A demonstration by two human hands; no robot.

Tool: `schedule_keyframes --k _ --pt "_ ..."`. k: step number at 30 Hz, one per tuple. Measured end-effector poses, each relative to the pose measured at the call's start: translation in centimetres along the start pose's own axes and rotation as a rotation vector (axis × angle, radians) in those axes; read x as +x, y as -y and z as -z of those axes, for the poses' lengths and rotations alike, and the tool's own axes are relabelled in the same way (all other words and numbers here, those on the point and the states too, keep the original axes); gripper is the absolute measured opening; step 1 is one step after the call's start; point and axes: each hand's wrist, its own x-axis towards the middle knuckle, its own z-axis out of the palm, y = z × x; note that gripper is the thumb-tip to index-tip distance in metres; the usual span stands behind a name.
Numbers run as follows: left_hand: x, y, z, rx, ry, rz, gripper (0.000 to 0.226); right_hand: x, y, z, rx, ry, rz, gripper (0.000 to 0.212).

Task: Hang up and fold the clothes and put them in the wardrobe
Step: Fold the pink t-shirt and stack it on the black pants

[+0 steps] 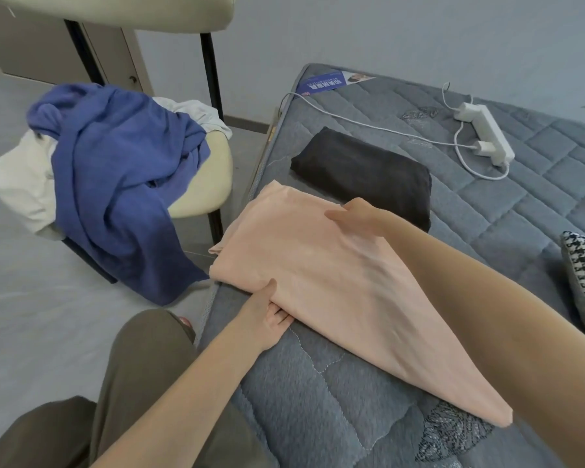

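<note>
Peach-pink soft knit garment [318,265] (head view), partly folded, lies on the near-left part of the grey quilted mattress [318,400], touching a black garment [362,170] already folded into a flat rectangle on its far side. A blue knit garment [115,170] and a white cloth [17,187] are heaped unfolded on the cream chair [203,184] at left, so the task looks early, with nothing visibly hung or put away. The left hand [267,319] pinches the garment's near-left edge, thumb on top and fingers tucked beneath, while the right hand [362,217] lies flat on its far part, fingers straight and together.
</note>
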Motion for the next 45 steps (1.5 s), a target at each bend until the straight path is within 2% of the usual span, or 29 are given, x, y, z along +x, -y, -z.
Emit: schedule_keyframes --k 4,7,12,15,18,21,25,28,31,35,39,45 --pt "-0.7 -0.3 -0.5 -0.034 -0.012 -0.096 0.026 -1.1 1.1 1.2 0.127 -0.023 -0.038 0.032" --pt "-1.4 -1.8 -0.8 -0.038 -0.003 -0.225 0.010 -2.3 2.2 2.9 0.294 -0.052 0.018 0.036" --pt "-3.5 -6.9 -2.6 0.066 -0.045 -0.454 0.038 -5.1 5.3 6.4 0.642 -0.097 0.064 0.038" --pt "-4.9 -10.5 -3.9 0.155 -0.087 -0.581 0.036 -7.0 7.1 8.6 0.725 -0.135 0.133 0.047" --pt "-6.4 -14.4 -6.1 0.195 -0.123 -0.684 0.029 -8.3 8.6 10.8 0.787 -0.166 0.187 0.047" --pt "-8.4 -18.1 -9.1 0.234 -0.095 -0.747 0.025 -9.4 10.3 13.3 0.864 -0.206 0.196 0.037" --pt "-11.3 -22.3 -13.7 0.298 -0.081 -0.870 0.032 -10.8 13.0 17.0 0.912 -0.293 0.210 0.021" --pt "-13.5 -24.9 -16.5 0.384 -0.054 -0.952 0.034 -11.7 14.5 19.6 0.946 -0.332 0.307 0.021" --pt "-15.4 -26.3 -18.2 0.413 0.021 -1.033 0.032 -13.6 15.4 21.4 1.025 -0.360 0.402 0.010" --pt "-16.3 -25.2 -17.5 0.483 0.097 -1.068 0.035 -16.3 14.3 21.3 1.062 -0.367 0.449 0.012" --pt "-14.8 -21.4 -13.4 0.528 0.052 -1.024 0.034 -18.6 10.7 17.8 1.034 -0.334 0.396 0.008" --pt "-11.4 -13.4 -5.8 0.548 -0.095 -0.779 0.035 -21.1 3.0 8.4 1.022 -0.264 0.221 0.020"
